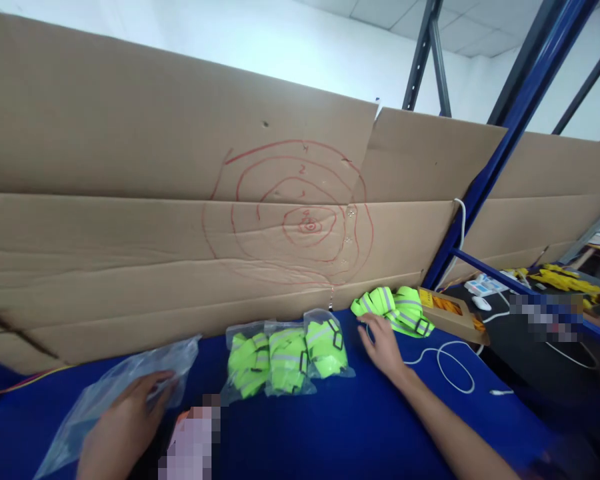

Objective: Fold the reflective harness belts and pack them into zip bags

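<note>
Over clear plastic bags (pixel 177 350) on the left of the blue table hovers or rests my left hand (pixel 127 417). Its fingers are bent, with a gap between thumb and forefinger, and nothing shows gripped in them. My right hand (pixel 381 340) reaches to loose neon-yellow reflective straps (pixel 397 310) with grey stripes and a black buckle. Its fingers are apart, the fingertips at the near edge of the straps; whether they touch cannot be told. Between my hands lie three bagged straps side by side: a left bag (pixel 249 363), a middle bag (pixel 287 360) and a right bag (pixel 327 347).
A pixelated item (pixel 190 440) lies beside my left hand. A white cable (pixel 455 373) loops on the blue table (pixel 340 433). An open cardboard box (pixel 450 313) with orange contents stands by the blue post (pixel 485 173). Cardboard (pixel 130 227) backs the table. A person's hand shows far right.
</note>
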`<state>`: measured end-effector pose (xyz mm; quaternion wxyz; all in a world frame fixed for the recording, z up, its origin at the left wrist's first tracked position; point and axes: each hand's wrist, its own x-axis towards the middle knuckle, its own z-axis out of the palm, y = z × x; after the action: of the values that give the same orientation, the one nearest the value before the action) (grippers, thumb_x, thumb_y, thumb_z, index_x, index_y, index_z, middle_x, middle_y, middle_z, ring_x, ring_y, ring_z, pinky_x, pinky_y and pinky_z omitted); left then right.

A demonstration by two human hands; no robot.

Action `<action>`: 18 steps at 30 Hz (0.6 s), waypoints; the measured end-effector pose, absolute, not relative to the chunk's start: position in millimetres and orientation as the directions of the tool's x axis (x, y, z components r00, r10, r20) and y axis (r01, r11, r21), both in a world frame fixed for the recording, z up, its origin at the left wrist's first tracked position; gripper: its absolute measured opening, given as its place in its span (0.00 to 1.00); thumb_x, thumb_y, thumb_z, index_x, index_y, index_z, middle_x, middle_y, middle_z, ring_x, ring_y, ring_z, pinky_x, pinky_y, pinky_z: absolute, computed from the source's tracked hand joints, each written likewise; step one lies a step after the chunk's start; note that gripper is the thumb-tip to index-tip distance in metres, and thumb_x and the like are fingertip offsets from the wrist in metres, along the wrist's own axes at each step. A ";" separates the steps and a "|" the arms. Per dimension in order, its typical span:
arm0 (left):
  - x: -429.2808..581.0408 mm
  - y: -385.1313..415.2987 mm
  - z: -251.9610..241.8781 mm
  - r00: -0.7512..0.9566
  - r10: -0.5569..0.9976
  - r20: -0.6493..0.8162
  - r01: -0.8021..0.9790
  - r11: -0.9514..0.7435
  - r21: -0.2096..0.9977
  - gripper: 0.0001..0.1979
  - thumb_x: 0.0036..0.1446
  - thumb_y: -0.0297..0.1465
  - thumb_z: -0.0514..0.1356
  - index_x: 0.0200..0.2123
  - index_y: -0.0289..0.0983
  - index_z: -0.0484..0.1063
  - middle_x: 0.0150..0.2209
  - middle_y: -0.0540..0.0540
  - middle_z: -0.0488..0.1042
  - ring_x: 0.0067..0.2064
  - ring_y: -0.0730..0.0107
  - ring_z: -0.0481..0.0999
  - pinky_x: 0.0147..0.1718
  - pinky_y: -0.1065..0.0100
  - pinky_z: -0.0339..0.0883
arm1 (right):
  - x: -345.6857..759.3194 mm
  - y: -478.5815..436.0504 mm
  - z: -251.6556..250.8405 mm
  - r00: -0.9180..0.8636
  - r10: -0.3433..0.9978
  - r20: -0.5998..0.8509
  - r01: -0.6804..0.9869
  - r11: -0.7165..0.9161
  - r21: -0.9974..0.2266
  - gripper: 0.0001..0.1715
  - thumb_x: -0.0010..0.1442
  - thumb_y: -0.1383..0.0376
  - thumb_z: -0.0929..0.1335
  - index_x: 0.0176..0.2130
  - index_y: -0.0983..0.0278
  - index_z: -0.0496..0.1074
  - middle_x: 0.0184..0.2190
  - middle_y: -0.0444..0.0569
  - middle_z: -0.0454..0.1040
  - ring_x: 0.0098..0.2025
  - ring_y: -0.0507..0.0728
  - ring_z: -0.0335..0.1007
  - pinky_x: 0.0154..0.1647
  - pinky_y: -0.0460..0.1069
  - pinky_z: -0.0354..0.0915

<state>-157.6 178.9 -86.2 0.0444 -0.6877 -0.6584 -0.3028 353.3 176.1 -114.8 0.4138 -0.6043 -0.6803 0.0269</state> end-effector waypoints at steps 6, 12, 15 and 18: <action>-126.6 154.9 -60.0 -0.102 0.699 0.707 0.881 -0.267 0.390 0.20 0.67 0.47 0.54 0.42 0.37 0.76 0.37 0.45 0.81 0.31 0.66 0.79 0.33 0.68 0.71 | 389.8 198.7 -57.7 0.157 0.817 0.554 0.908 0.101 -0.407 0.25 0.71 0.56 0.61 0.59 0.66 0.69 0.60 0.64 0.69 0.64 0.68 0.63 0.66 0.66 0.59; -44.8 113.8 -43.2 0.139 0.624 0.769 0.730 -0.589 0.346 0.08 0.69 0.36 0.60 0.41 0.39 0.74 0.42 0.46 0.81 0.38 0.68 0.81 0.42 0.69 0.73 | 406.4 221.4 -34.5 0.101 0.961 0.257 0.942 -0.009 -0.336 0.19 0.71 0.56 0.67 0.54 0.65 0.73 0.53 0.55 0.75 0.55 0.61 0.73 0.59 0.62 0.68; 21.0 86.0 -67.9 0.364 0.650 0.667 0.698 -0.664 0.267 0.04 0.69 0.30 0.58 0.42 0.40 0.73 0.42 0.48 0.81 0.41 0.66 0.82 0.42 0.67 0.74 | 413.0 234.6 -33.3 0.115 0.979 0.165 0.951 -0.061 -0.302 0.22 0.69 0.55 0.69 0.58 0.64 0.71 0.59 0.54 0.72 0.57 0.62 0.72 0.59 0.63 0.70; 70.2 66.7 -99.9 0.604 0.676 0.423 0.670 -0.718 0.190 0.15 0.59 0.28 0.67 0.50 0.42 0.74 0.48 0.46 0.80 0.43 0.58 0.82 0.42 0.61 0.77 | 411.3 245.4 -39.4 0.192 0.969 0.158 0.948 -0.141 -0.286 0.34 0.68 0.52 0.69 0.66 0.63 0.63 0.65 0.62 0.65 0.65 0.68 0.65 0.65 0.68 0.61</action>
<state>70.2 66.7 -99.9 -0.0062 -0.8954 -0.3757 -0.2388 411.3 245.4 -39.4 0.1624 -0.7546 -0.6350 0.0320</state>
